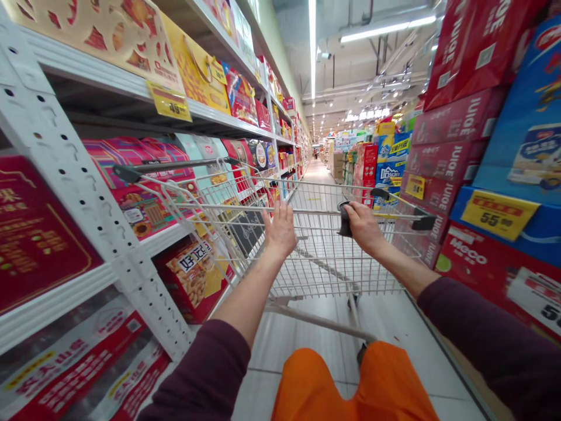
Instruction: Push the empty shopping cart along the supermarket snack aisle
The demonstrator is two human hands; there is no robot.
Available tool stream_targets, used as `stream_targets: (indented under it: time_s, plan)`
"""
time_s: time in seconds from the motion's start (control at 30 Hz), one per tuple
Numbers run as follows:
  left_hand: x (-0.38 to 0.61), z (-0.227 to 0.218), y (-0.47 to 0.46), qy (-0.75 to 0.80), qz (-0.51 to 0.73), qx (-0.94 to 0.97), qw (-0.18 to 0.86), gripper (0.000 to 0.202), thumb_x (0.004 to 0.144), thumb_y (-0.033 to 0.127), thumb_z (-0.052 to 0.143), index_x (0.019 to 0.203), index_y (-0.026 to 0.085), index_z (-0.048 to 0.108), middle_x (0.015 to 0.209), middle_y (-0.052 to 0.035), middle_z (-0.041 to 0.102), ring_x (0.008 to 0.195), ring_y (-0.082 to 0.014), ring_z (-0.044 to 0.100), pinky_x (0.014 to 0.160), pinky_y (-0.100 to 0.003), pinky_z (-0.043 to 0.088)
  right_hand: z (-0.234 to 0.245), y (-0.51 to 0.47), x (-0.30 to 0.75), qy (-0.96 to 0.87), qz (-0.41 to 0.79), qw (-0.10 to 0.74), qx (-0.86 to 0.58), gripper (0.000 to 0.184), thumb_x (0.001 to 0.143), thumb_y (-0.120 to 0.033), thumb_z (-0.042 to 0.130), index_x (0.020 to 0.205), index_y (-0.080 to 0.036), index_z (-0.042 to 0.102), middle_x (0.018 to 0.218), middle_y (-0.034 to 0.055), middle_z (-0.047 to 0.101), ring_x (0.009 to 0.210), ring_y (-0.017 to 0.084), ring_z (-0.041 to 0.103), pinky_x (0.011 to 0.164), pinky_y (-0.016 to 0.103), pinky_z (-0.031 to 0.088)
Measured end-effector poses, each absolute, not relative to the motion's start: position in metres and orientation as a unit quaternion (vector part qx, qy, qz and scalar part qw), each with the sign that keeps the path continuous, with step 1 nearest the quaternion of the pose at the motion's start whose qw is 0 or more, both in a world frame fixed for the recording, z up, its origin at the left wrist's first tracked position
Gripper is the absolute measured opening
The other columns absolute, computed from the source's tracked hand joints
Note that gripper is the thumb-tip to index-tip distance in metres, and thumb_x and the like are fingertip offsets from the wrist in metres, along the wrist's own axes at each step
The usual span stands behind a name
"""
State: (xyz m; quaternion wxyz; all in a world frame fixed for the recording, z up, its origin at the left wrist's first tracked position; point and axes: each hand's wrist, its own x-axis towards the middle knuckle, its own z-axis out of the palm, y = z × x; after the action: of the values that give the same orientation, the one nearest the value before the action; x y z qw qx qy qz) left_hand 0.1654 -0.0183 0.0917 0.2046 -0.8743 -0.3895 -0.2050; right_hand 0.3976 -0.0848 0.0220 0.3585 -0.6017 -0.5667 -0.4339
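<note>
An orange-clad pair of knees [307, 380] fills 6 o'clock, with dark purple sleeves at 7 [210, 362] and 4. The left hand [279, 233] lies palm down at the centre of the clock, its fingers [284, 211] almost straight and slightly parted across the near bar of a shopping cart [316, 211], not closed round it. Towards 3 o'clock the right hand [364, 228] is curled over the same bar, gripping it beside a black fitting [345, 220]; its fingertips are partly hidden.

The cart stands just ahead of the knees, spanning the middle from 10 o'clock to 3. It is pale silver metal, an open basket of thin, closely set wires that let the floor [315, 333] show through. Dark caps finish its upper corners, and beneath run a plain tubular frame and small dark wheels [362, 353].

Close on the left, a perforated white shelf upright [83, 187] leans past a dark red box [39, 234] at 9 o'clock; a yellow price tag reading 49 [170, 105] hangs at 10. At 3 o'clock another tag, reading 55 [499, 214], fronts stacked blue cartons [517, 99], with red cartons [451, 140] at 2. Farther off, the aisle narrows towards 1, under a long tube light [312, 47] at 12.
</note>
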Motion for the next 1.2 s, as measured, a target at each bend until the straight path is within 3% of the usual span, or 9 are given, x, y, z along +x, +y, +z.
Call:
stream_targets:
  time_s: [0.2,0.47,0.6,0.73,0.97,1.2]
  plan:
    - [0.199,0.083,-0.037,-0.365,-0.211,-0.888,0.184,0.067,0.083,0.02,0.045,0.148,0.009,0.03,0.159,-0.0135,0.027,0.149,-0.0278,0.016,0.119,-0.058,0.014,0.034,-0.063,0.364,-0.581,-0.417,0.354,-0.602,0.04,0.092,-0.014,0.036,0.124,-0.017,0.06,0.122,0.0145,0.061,0.11,0.027,0.052,0.1,0.046,0.043]
    - [0.193,0.082,-0.03,-0.369,-0.219,-0.885,0.182,0.07,0.08,0.017,0.048,0.148,0.014,0.03,0.16,-0.011,0.024,0.149,-0.0274,0.015,0.119,-0.058,0.013,0.014,-0.108,0.426,-0.557,-0.408,0.357,-0.63,0.044,0.092,-0.015,0.032,0.13,-0.016,0.055,0.129,0.0148,0.056,0.123,0.028,0.046,0.104,0.05,0.04]
    - [0.201,0.08,-0.033,-0.391,-0.229,-0.876,0.164,0.072,0.079,0.019,0.05,0.148,0.011,0.03,0.16,-0.0131,0.022,0.15,-0.0295,0.01,0.118,-0.06,0.014,0.018,-0.112,0.412,-0.54,-0.42,0.343,-0.644,0.046,0.087,-0.019,0.043,0.131,-0.011,0.054,0.135,0.0173,0.051,0.128,0.033,0.04,0.106,0.054,0.037]
    - [0.202,0.078,-0.031,-0.386,-0.233,-0.876,0.17,0.074,0.078,0.02,0.052,0.148,0.01,0.029,0.16,-0.0145,0.022,0.149,-0.0298,0.011,0.118,-0.06,0.013,0.028,-0.101,0.384,-0.54,-0.419,0.328,-0.652,0.049,0.086,-0.029,0.053,0.133,-0.013,0.053,0.14,0.0176,0.049,0.131,0.037,0.035,0.105,0.057,0.035]
    - [0.195,0.081,-0.027,-0.375,-0.217,-0.882,0.186,0.071,0.08,0.02,0.048,0.148,0.011,0.029,0.16,-0.0142,0.023,0.149,-0.028,0.015,0.118,-0.061,0.013,0.018,-0.108,0.417,-0.535,-0.447,0.304,-0.65,0.041,0.093,-0.013,0.036,0.127,-0.017,0.059,0.13,0.0131,0.058,0.122,0.027,0.046,0.104,0.045,0.04]
    - [0.199,0.079,-0.027,-0.382,-0.226,-0.879,0.177,0.076,0.076,0.017,0.05,0.148,0.013,0.029,0.16,-0.012,0.023,0.149,-0.0277,0.012,0.118,-0.06,0.012,-0.002,-0.154,0.484,-0.492,-0.451,0.306,-0.679,0.042,0.089,-0.013,0.034,0.123,-0.014,0.06,0.126,0.016,0.058,0.119,0.028,0.047,0.102,0.047,0.042]
